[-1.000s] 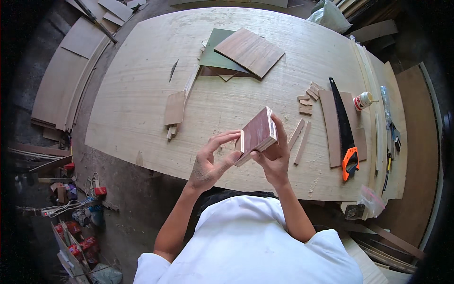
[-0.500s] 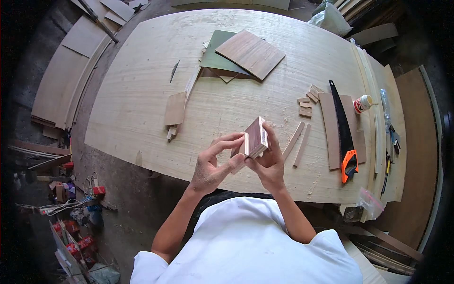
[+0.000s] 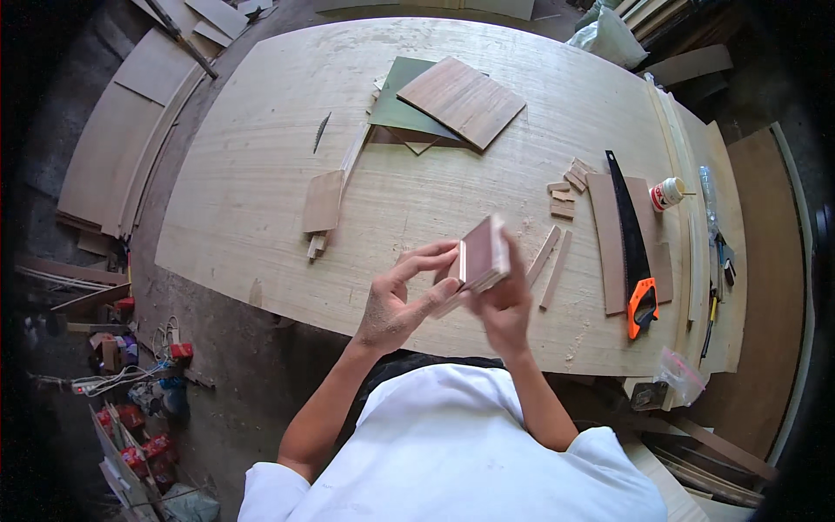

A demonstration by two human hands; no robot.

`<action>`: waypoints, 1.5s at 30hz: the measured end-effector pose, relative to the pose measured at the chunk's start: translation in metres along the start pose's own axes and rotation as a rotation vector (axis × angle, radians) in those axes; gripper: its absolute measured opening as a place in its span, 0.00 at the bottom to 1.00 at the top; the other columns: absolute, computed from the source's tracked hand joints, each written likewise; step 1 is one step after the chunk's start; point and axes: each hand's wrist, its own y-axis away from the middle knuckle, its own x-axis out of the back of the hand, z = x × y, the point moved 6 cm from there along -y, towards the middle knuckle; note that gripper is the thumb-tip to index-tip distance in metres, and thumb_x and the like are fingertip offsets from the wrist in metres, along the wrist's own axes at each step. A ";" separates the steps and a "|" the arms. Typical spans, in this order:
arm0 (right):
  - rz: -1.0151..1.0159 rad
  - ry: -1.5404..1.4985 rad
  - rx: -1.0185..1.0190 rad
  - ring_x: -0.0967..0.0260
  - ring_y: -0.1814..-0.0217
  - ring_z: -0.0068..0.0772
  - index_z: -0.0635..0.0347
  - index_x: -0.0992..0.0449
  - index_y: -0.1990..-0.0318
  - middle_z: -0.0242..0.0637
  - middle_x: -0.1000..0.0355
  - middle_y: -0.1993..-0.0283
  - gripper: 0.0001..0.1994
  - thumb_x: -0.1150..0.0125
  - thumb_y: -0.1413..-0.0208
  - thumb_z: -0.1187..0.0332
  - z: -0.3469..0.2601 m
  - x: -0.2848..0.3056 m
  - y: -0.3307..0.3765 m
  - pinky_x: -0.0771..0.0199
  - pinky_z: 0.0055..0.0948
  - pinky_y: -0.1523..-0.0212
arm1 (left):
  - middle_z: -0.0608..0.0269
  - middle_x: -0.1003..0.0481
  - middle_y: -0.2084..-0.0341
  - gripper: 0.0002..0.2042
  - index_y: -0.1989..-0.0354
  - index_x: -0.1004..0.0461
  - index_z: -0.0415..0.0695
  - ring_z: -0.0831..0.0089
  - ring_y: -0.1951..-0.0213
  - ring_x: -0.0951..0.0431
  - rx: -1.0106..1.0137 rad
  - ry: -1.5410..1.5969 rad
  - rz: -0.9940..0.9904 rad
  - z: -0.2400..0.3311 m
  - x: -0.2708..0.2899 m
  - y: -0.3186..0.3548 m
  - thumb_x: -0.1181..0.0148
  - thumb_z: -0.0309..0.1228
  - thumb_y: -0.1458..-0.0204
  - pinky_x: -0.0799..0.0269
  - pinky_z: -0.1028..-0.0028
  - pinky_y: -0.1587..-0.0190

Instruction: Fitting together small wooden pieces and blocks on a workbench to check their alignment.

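a woodworking shop: plywood table (image 3: 261, 200), handsaw (image 3: 632, 248), stacked boards (image 3: 130, 113)

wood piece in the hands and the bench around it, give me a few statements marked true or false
1. Both hands hold the wood piece above the bench. True.
2. The saw lies left of the hands. False: it lies to their right, orange handle toward the person.
3. The left hand rests flat on the bench. False: its fingers touch the wood piece.
4. A brown square panel lies on a green sheet at the far side. True.
5. The right hand grips the saw. False: it holds the wood piece.
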 end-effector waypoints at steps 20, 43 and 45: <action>0.082 -0.038 -0.003 0.37 0.34 0.39 0.57 0.50 0.28 0.41 0.43 0.31 0.48 0.28 0.55 0.81 -0.004 0.006 0.001 0.28 0.40 0.35 | 0.56 0.26 0.43 0.17 0.49 0.22 0.43 0.66 0.38 0.33 -0.025 -0.035 -0.025 0.008 -0.002 0.000 0.33 0.34 0.46 0.42 0.65 0.34; 0.068 0.240 0.114 0.34 0.37 0.32 0.61 0.48 0.29 0.36 0.38 0.36 0.47 0.25 0.57 0.78 -0.015 0.011 0.003 0.31 0.35 0.35 | 0.58 0.26 0.44 0.16 0.49 0.21 0.46 0.67 0.39 0.32 0.013 0.081 -0.031 0.002 -0.014 -0.005 0.32 0.34 0.46 0.42 0.65 0.35; 0.187 0.064 0.017 0.34 0.36 0.33 0.61 0.48 0.29 0.37 0.39 0.34 0.48 0.24 0.59 0.77 -0.024 0.021 -0.007 0.31 0.35 0.37 | 0.57 0.26 0.44 0.16 0.49 0.21 0.45 0.67 0.39 0.32 0.061 0.055 -0.049 -0.006 -0.012 -0.002 0.32 0.34 0.46 0.42 0.66 0.35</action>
